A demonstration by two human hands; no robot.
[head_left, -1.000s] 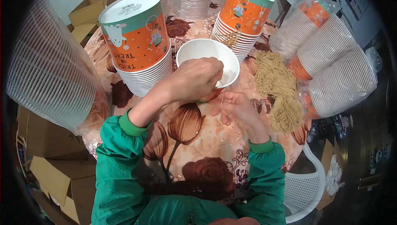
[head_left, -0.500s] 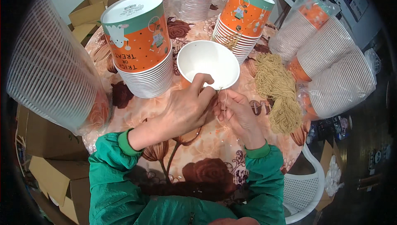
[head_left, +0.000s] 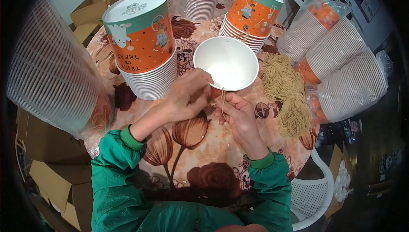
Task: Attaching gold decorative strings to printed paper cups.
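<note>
A paper bucket (head_left: 228, 63), white inside, stands in front of me with its mouth tilted towards me. A thin tan cord (head_left: 223, 104) hangs from its near rim. My right hand (head_left: 238, 112) pinches this cord just below the rim, its fingers curled. Close to the rim's left side is my left hand (head_left: 187, 97), bent and blurred by motion. One of its fingers reaches towards the rim; whether it grips anything is unclear. To the right lies a hank of tan cord (head_left: 287, 95).
Upside-down nested orange buckets (head_left: 145, 44) rise at left, with another stack (head_left: 253, 14) behind the white one. Plastic-wrapped bucket stacks (head_left: 59, 61) flank the left edge, and more (head_left: 349, 87) lie at right. Beside the round flowered tablecloth (head_left: 196, 163) is a white chair (head_left: 313, 189); cardboard boxes (head_left: 55, 185) stand lower left.
The white bucket has shifted right and slightly away, its mouth showing rounder. My left hand has drawn back left from the cord. My right hand stays at the rim with the cord.
</note>
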